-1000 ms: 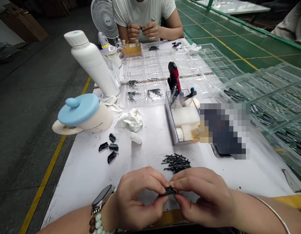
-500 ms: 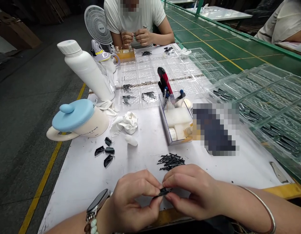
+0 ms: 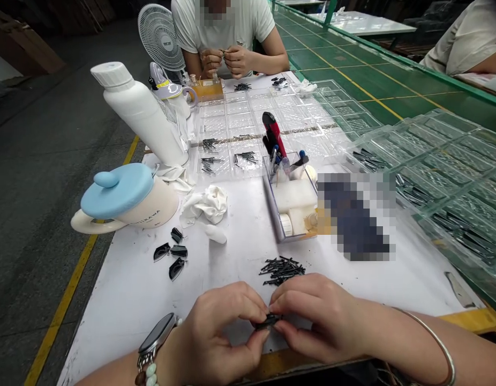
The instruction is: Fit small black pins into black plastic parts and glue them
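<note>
Near the front edge of the white table, my left hand and my right hand meet fingertip to fingertip. Both pinch one small black plastic part between thumb and fingers. A smartwatch and a bead bracelet sit on my left wrist, a thin bangle on my right. Just beyond my fingers lies a pile of thin black pins. Several black leaf-shaped pieces lie to the left.
A cream mug with a blue lid, a white bottle, crumpled white cloth, a clear tool box and clear compartment trays crowd the table. Another person works at the far end beside a fan.
The view has shifted slightly. My hands stay together on the black part, with small finger movements only.
</note>
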{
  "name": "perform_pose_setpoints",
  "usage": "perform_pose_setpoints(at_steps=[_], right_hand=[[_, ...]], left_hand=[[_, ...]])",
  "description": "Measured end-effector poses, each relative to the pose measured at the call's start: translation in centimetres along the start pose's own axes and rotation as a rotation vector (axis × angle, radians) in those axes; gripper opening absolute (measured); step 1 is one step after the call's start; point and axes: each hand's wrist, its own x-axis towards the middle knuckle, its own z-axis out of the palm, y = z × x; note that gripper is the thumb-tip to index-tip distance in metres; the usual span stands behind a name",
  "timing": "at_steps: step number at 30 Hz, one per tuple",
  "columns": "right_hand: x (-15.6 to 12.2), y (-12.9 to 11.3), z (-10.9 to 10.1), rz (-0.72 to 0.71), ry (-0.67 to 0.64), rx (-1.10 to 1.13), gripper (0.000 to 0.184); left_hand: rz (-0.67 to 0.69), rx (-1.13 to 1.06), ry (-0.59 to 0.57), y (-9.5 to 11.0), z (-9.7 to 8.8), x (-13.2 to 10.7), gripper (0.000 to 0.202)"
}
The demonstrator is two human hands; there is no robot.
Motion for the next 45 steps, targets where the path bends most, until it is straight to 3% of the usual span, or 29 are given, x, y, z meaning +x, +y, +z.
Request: perform_pose_setpoints(at_steps=[13,20,30,34,45], right_hand=[[0.0,0.3,0.1,-0.039,-0.022,-0.029,0.017],[0.1,0.7,0.0,-0.058,-0.191,-0.122,0.026],[0.6,0.3,-0.6,-0.184,-0.064,-0.296,0.028],[0.6,0.3,-0.6,-0.137,-0.056,-0.294,0.028],[0.5,-0.2,-0.5,0.028,-0.028,-0.107,0.020]], left_hand=[[0.019,0.022,0.044,0.5,0.4,0.2,0.028],[0.013,0.059,0.007,0.9,0.2,0.1,0.027],[-0.099,0.019,-0.060,0.2,0.1,0.0,0.025],[-0.107,-0.001,-0.103,-0.2,0.0,-0.1,0.023],[0.010,0.076,-0.037,0.2,-0.1,0.8,0.020]])
